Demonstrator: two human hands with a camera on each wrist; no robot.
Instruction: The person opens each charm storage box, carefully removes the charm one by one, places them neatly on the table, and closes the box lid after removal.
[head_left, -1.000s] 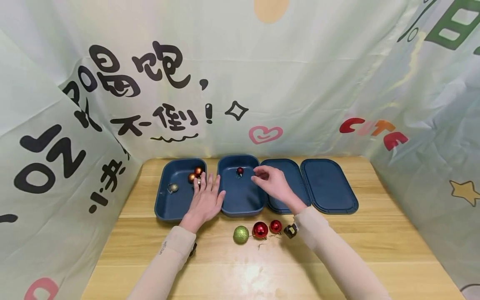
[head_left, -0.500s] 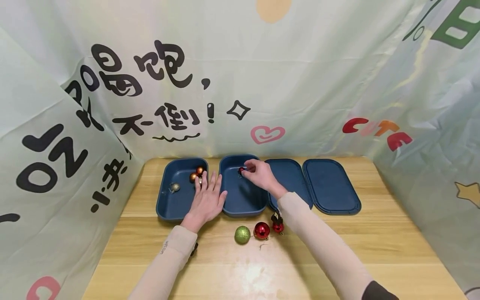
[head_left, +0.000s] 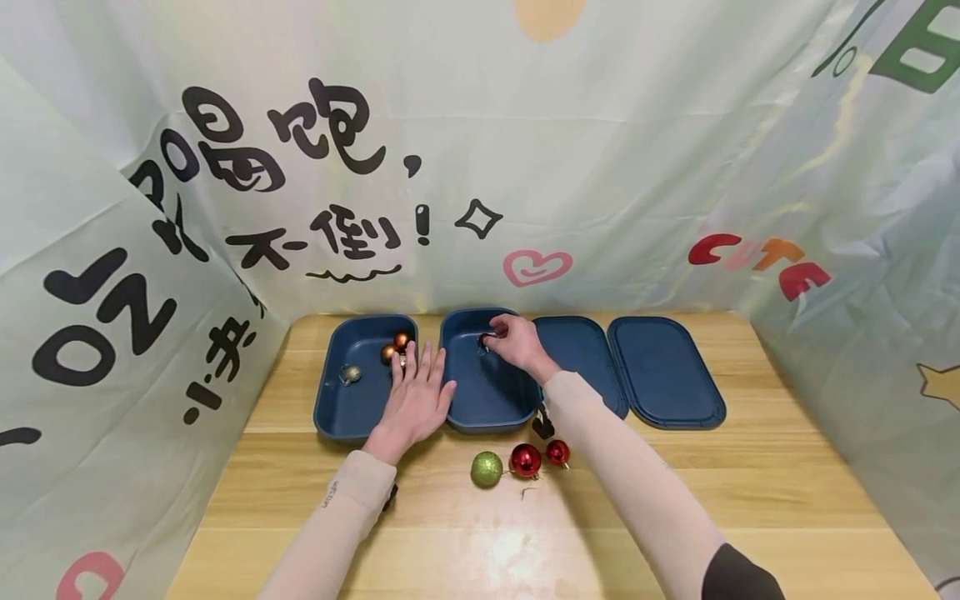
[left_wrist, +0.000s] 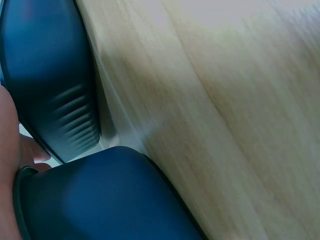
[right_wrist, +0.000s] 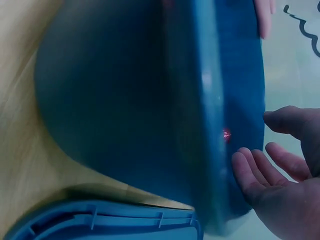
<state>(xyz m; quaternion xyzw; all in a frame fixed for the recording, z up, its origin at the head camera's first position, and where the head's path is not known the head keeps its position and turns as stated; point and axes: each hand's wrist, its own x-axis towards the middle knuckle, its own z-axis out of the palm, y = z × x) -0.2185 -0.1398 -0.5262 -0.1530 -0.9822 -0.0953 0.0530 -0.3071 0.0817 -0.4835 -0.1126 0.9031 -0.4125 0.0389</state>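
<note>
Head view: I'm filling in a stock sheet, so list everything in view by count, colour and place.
Deep rounded boxes: 2, dark blue, side by side.
Flat lids: 2, dark blue, right of boxes.
Metallic balls: 2, copper, left box.
Small glittery ball: 1, pale gold, left box.
Partly hidden ball: 1, colour unclear, left box.
Small shiny ball: 1, dark red, right box.
Large glittery ball: 1, green, before right box.
Mirrored balls: 2, red, beside green ball.
Wooden table: 1, light brown, under the boxes.
Printed cloth: 1, pale green, behind table.
Fabric sleeves: 2, mostly beige, from the front.
Wrist devices: 2, black, at sleeve ends.
Left hand: 1, bare, over adjoining box rims.
Right hand: 1, bare, at dark red ball.
</note>
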